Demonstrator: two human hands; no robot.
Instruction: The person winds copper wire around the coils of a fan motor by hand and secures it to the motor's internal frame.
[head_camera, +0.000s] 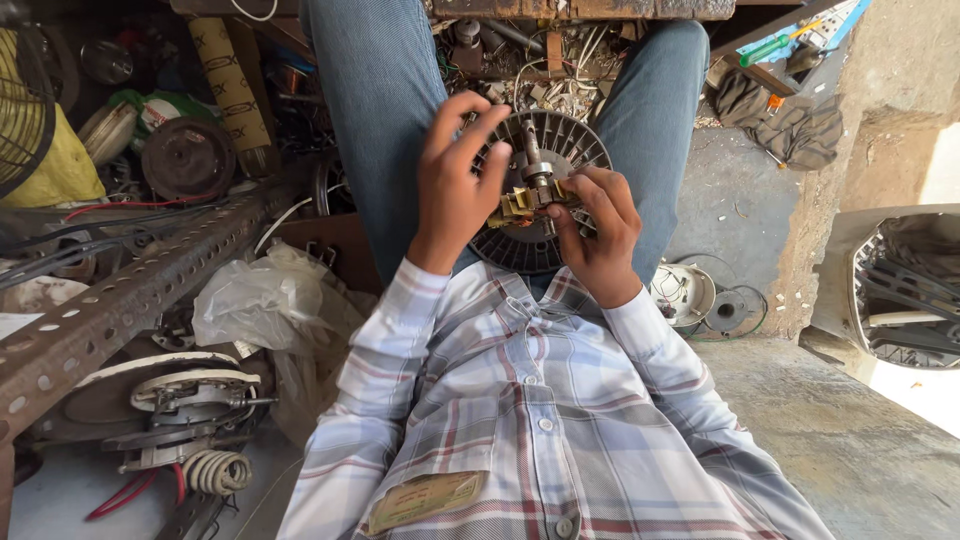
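Gripping motor rotor (540, 190) (both hands (455, 180))

Both hands up at chest level, close together

My L hand (452, 185) is raised w/ fingers spread and curled inward, palm facing away; my R hand (598, 235) sits just beside it, lower, fingers pinched tight; both wrists bent, forearms angled in from plaid sleeves.

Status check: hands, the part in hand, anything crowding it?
Left hand grips finned motor disc over lap. Right hand pinches brass-coloured piece at its shaft. Nothing between the hands; scrap parts alongside.
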